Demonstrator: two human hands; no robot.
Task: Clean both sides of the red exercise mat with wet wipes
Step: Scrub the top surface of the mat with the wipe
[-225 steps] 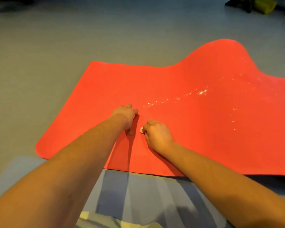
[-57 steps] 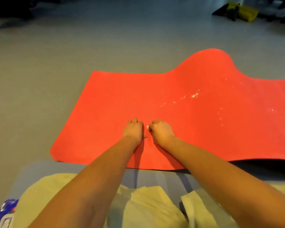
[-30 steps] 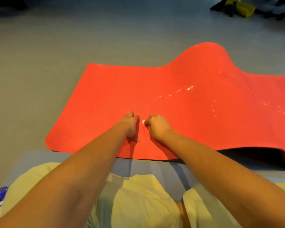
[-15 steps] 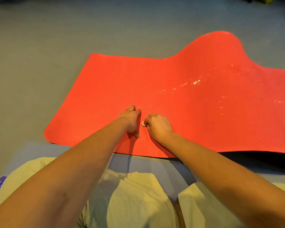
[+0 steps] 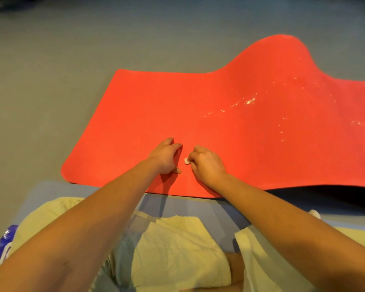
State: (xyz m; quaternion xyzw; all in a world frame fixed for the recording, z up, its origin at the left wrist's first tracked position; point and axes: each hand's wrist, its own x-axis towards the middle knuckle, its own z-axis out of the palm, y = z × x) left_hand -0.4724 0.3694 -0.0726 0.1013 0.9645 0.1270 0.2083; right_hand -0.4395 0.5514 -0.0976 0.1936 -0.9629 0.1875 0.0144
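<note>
I see the red mat (image 5: 156, 106) spread on the floor (image 5: 51, 81), my left hand (image 5: 167, 157) pressing it with relaxed fingers (image 5: 175, 146) holding nothing, my right hand (image 5: 207, 163) just beside, pinching a small white wipe (image 5: 186, 160).

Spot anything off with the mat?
Mat isn't flat: a hump rises at its far right and the near right edge lifts, dark gap beneath. White specks dot the right half, beyond the wipe in the right hand.

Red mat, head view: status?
Left hand rests on red mat, holds nothing. Right hand pinches small white wad against mat. White specks on humped right part. Nothing in the way.
</note>
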